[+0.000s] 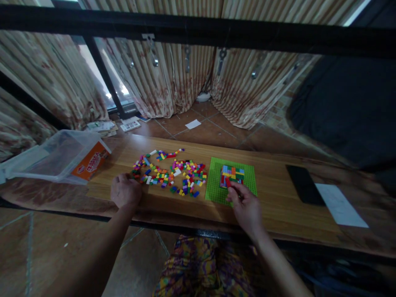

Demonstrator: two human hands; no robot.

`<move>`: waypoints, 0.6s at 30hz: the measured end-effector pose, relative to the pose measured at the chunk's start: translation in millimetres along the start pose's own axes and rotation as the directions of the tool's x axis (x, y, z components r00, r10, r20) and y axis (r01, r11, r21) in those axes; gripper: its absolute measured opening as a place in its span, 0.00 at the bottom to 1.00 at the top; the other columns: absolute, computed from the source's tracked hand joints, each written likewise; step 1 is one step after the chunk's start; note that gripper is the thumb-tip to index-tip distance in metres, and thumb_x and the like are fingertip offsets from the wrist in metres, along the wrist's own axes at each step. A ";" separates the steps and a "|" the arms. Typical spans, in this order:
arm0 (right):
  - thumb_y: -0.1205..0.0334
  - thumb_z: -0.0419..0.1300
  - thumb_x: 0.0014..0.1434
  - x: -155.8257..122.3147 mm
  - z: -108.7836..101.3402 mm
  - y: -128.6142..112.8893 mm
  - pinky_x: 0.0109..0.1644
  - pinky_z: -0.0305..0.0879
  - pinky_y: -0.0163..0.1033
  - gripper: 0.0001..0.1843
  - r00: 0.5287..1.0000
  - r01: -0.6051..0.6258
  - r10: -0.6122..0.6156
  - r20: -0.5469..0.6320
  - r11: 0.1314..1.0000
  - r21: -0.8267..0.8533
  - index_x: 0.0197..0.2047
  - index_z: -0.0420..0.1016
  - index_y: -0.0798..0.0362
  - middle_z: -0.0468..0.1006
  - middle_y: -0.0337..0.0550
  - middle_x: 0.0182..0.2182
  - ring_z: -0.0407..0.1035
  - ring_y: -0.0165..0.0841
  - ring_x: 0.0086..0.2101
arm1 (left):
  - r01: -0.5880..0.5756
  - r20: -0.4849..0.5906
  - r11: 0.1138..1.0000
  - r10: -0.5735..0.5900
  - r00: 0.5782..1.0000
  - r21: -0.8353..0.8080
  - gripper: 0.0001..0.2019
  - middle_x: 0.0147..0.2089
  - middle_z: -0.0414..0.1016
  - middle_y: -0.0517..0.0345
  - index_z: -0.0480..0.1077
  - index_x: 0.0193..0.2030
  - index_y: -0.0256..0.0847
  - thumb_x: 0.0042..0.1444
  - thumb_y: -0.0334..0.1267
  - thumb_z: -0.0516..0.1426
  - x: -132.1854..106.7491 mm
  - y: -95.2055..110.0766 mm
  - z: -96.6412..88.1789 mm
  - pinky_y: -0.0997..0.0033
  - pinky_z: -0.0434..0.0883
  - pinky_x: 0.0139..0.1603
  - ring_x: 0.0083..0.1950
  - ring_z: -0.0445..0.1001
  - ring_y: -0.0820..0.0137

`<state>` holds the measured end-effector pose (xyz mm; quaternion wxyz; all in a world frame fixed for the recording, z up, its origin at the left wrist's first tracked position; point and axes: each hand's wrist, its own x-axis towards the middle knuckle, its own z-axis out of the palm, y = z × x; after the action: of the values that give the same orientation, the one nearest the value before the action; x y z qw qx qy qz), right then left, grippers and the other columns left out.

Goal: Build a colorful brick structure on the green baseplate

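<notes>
My right hand (244, 202) pinches a red toy brick (228, 182) between thumb and fingers. It is at the front edge of a small block build (232, 173) of several colours, and whether the brick touches the build I cannot tell. That build sits on a green studded baseplate (214, 190). On the wood top, my left hand (125, 190) rests with curled fingers at the left edge of a spread of loose toy bricks (163, 177). The back of the hand hides what its fingers hold, if anything.
A clear plastic bin (58, 154) with an orange label stands at the left end of the wooden table (272, 206). Toward the right lie a black flat object (305, 183) and a white sheet (340, 204). A dark metal bar (198, 31) crosses beyond the table, before striped curtains.
</notes>
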<state>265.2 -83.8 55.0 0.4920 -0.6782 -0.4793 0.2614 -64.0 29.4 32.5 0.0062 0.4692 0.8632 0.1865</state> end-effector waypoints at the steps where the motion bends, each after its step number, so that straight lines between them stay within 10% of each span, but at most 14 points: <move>1: 0.45 0.58 0.59 -1.7 -10.1 5.6 0.31 0.72 0.39 0.22 0.997 -0.061 0.062 -0.047 0.998 0.012 0.46 0.75 0.54 0.80 0.48 0.37 0.75 0.34 0.27 | 0.005 0.004 1.000 -0.005 1.000 0.003 0.16 0.52 0.71 0.43 0.72 0.49 0.40 0.59 0.36 0.48 0.1 0.3 -0.3 0.57 0.69 0.47 0.51 0.71 0.54; 7: 0.44 0.68 0.44 10.2 -38.1 27.7 0.28 0.73 0.39 0.27 0.942 -0.255 0.301 -0.146 0.928 0.271 0.40 0.75 0.56 0.78 0.41 0.25 0.73 0.33 0.24 | 0.003 0.033 0.999 -0.001 0.999 -0.038 0.16 0.53 0.70 0.37 0.72 0.50 0.37 0.60 0.36 0.48 -0.9 3.6 -5.9 0.51 0.69 0.49 0.54 0.71 0.49; 18: 0.48 0.65 0.46 31.8 -21.4 23.6 0.23 0.71 0.37 0.20 0.940 -0.281 0.311 -0.139 0.938 0.202 0.36 0.76 0.56 0.76 0.39 0.22 0.71 0.32 0.21 | 0.014 0.060 1.000 -0.012 0.998 -0.028 0.16 0.55 0.69 0.41 0.70 0.51 0.37 0.62 0.37 0.48 -0.6 4.5 -6.8 0.53 0.68 0.54 0.57 0.68 0.51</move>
<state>305.0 -65.2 45.2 0.5444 -0.7155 -0.3026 0.3164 -61.3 29.0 40.2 0.0398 0.4687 0.8630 0.1844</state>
